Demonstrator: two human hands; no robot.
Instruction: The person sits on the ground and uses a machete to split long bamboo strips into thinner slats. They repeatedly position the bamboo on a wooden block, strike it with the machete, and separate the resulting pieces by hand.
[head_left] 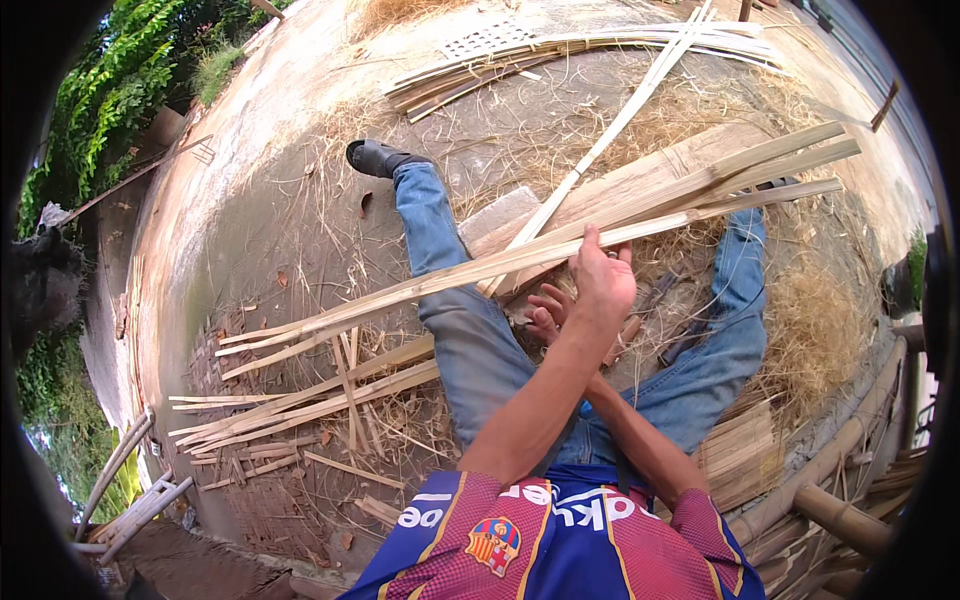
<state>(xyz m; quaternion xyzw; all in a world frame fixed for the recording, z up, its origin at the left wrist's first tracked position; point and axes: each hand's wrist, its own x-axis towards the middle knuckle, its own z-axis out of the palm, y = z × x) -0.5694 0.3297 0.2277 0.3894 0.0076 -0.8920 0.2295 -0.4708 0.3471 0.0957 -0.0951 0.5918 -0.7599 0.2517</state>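
Several long, pale split bamboo strips (450, 272) lie slantwise across my legs, fanned apart at both ends. My left hand (606, 280) reaches over to the right, its fingertips closed at the lower edge of the strips near their middle. Beneath it my forearms cross. My right hand (548, 312) is just left of the left wrist, below the strips, with its fingers loosely curled and apart and nothing seen in it. A small brown wooden piece (622, 340) shows beside the left wrist; its kind is unclear. Under the strips lies a wide wooden board (640, 172).
More bamboo strips (300, 405) lie left of my left leg (455, 320). A long bundle of strips (560, 48) rests at the far side, with one narrow strip (640, 95) leaning across it. Shavings (815, 330) pile up on the right, near a bamboo pole (840, 515).
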